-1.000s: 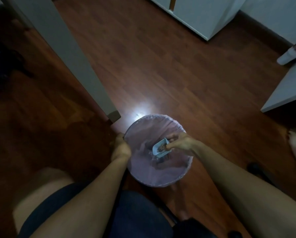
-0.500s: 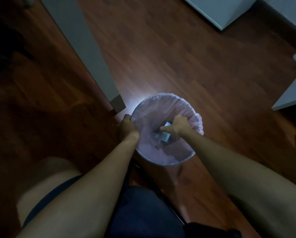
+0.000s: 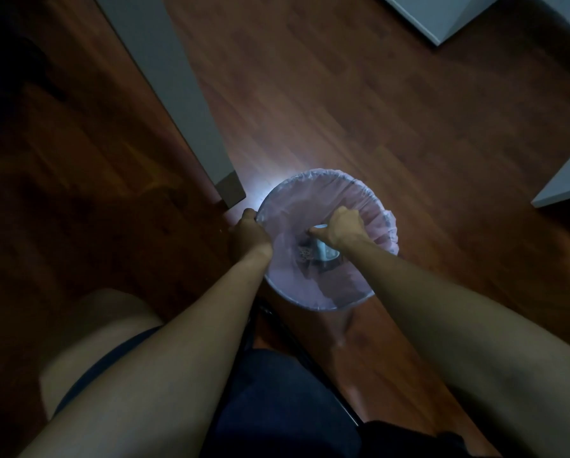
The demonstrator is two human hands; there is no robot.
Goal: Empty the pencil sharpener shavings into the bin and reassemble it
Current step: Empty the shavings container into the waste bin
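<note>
A round bin (image 3: 316, 180) lined with a pale pink bag stands on the wood floor below me. My left hand (image 3: 249, 234) grips the bin's left rim. My right hand (image 3: 341, 229) reaches over the bin's middle and is shut on the light blue shavings tray (image 3: 323, 251) of the sharpener, which is tipped downward and mostly hidden by the hand. A small clump of brown shavings (image 3: 305, 252) lies in the bag just left of the tray. The rest of the sharpener is not in view.
A grey table leg (image 3: 191, 104) comes down to the floor just left of the bin. White furniture (image 3: 442, 14) stands at the top right and a white panel (image 3: 564, 183) at the right edge. My legs and a dark chair seat (image 3: 277, 401) fill the foreground.
My right hand has turned the tray from open side up to tipped downward inside the bin, and shavings now lie in the bag. My view has shifted closer over the bin.
</note>
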